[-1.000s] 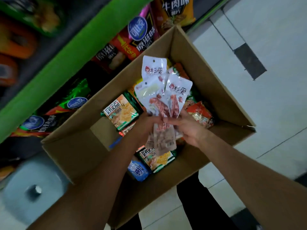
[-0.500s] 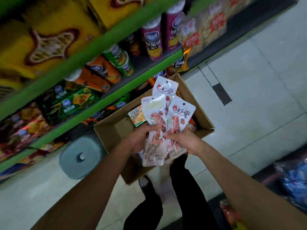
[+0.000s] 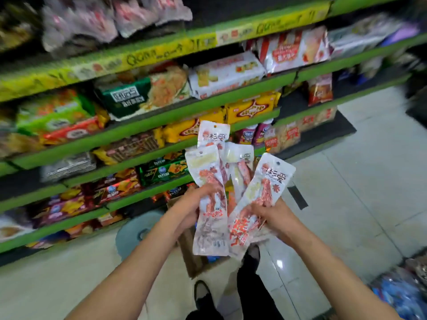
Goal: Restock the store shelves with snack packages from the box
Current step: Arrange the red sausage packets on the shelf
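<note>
Left hand grips lower part of one snack packet; right hand grips fanned packets, chest-high above box on floor. Packets look light, thin, floppy, slick film; best pinched flat near stiff sealed edge. Beyond: green shelves, stocked.

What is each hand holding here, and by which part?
The left hand grips a white snack packet around its middle; the right hand grips another white packet at its lower half. More packets fan between them.
</note>
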`<state>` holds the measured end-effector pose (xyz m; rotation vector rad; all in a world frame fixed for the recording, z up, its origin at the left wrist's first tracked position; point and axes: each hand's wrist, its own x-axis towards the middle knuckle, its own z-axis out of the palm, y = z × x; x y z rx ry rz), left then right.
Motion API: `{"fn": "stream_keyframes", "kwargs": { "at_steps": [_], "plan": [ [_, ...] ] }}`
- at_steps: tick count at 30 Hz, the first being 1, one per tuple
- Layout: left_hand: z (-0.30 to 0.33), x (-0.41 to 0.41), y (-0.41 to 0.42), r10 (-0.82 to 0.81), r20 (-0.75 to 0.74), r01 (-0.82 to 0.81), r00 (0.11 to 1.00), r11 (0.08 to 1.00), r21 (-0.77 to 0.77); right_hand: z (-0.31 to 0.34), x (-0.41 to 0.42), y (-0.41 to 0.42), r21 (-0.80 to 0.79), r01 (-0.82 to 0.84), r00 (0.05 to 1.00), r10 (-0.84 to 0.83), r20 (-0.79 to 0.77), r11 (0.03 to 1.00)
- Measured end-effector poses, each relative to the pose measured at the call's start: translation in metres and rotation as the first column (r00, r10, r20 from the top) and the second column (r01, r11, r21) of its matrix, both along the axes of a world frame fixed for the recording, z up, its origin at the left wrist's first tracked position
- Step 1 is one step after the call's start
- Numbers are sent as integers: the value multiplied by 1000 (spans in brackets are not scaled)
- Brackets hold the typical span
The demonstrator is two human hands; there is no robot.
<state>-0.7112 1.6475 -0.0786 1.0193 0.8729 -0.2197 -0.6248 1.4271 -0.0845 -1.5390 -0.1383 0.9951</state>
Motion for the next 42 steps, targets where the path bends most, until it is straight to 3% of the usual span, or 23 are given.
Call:
{"fn": "stream_keyframes", "kwargs": {
  "at_steps": [6,12,17,22,27,31,37,42],
  "plan": [
    [89,-41,32,66,169,-64,983,998,-17,87,-21,43,69,-37,984,25,177,997],
    [149,-70,58,195,382,-172,903,981,-93,138,-32,90,90,-225,929,186,319,970],
    [176,-69,76,269,475,-304,838,953,-5,159,-27,121,124,-347,886,281,370,930],
    [203,-54,80,328,489,-426,808,899,100,181,7,145,185,-352,916,297,271,918],
    [232,-35,87,362,493,-495,791,853,167,207,46,158,211,-396,900,332,283,894],
    [248,-27,95,380,478,-531,792,815,231,230,73,166,305,-314,942,256,216,899],
    [252,-23,93,419,486,-575,767,786,228,246,93,167,389,-268,954,298,-17,881],
    [245,-17,93,446,480,-593,756,776,214,244,101,163,411,-259,950,308,-56,874]
  ]
}}
